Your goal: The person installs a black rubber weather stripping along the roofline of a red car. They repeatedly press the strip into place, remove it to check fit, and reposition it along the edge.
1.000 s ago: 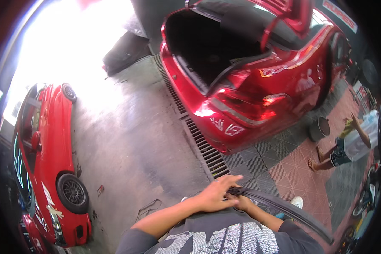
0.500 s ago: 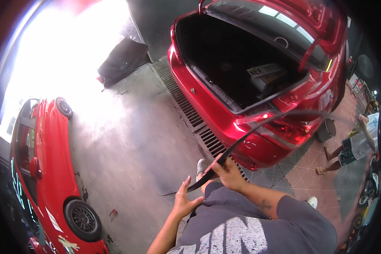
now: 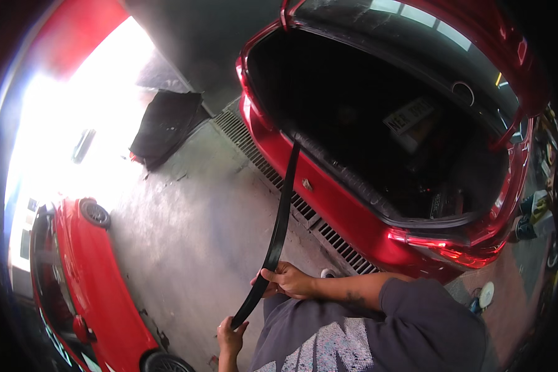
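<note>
A long, narrow black strip (image 3: pixel 279 226), flexible and slightly curved, slants from my hands up to the rear of a red car (image 3: pixel 347 214). My left hand (image 3: pixel 230 336) is closed around its near end. Farther up, my right hand (image 3: pixel 289 280) grips the strip between thumb and fingers. The strip's far end overlaps the edge of the car's open boot (image 3: pixel 328 80) in view; I cannot tell whether it touches. Inside the dark boot lies a number plate (image 3: pixel 409 116) on top of a box-like thing.
A second red car (image 3: pixel 108 276) stands at the left. A slotted floor drain (image 3: pixel 251 144) runs beside the boot car's bumper. At the back, a black cover (image 3: pixel 166 127) drapes over something. At the far right, another person (image 3: pixel 526 217) is partly visible.
The strip has swung left, from over the rear light to the middle of the boot edge. My left hand, open beside it before, has closed on its end. My view has turned.
</note>
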A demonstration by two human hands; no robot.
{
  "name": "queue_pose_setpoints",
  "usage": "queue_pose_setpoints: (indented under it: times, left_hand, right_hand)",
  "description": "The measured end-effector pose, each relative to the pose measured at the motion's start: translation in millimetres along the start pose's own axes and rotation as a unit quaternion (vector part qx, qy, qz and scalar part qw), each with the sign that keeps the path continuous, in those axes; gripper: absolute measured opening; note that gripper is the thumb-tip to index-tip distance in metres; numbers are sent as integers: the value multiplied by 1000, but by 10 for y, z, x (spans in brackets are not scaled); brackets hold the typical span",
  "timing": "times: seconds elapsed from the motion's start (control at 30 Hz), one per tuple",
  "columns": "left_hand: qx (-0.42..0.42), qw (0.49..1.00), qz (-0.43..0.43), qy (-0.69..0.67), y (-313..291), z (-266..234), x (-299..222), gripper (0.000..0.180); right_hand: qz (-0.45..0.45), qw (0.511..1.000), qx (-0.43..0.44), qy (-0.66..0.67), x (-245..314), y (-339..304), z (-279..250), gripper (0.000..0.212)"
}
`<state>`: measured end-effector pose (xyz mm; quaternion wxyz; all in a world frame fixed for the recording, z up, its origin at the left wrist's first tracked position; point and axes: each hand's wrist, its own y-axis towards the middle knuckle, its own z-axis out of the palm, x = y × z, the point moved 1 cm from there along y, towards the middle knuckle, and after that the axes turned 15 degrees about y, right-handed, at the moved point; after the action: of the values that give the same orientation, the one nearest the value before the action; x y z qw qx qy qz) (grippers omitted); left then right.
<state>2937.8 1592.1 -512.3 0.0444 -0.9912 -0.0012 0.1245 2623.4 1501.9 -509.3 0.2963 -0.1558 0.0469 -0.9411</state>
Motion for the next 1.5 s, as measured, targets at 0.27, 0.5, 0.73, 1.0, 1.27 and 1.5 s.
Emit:
queue_pose_setpoints:
  times: [0.27,0.5,0.73,1.0,1.27,1.5]
  left_hand:
    - [100,993,60,-29,1871,-131,1130,31]
    - [189,971,126,77,4104,-523,1265,37]
    - [165,945,268,92,5807,-561,189,37]
    - [187,909,361,92,6271,-70,-2168,33]
    - [104,820,503,254,6955,350,-5277,35]
    - [47,654,570,494,8056,850,-7035,37]
  right_hand:
    - [-79,978,63,-183,1327,516,642,32]
    - [-346,921,-142,-110,2193,954,597,28]
    - [-510,817,-265,-48,3578,453,-286,26]
    - [-578,725,-358,-112,5287,-586,-967,23]
    - [-245,377,-814,-369,5948,-1195,-3997,93]
    - [-145,602,-670,-409,4340,854,-3083,67]
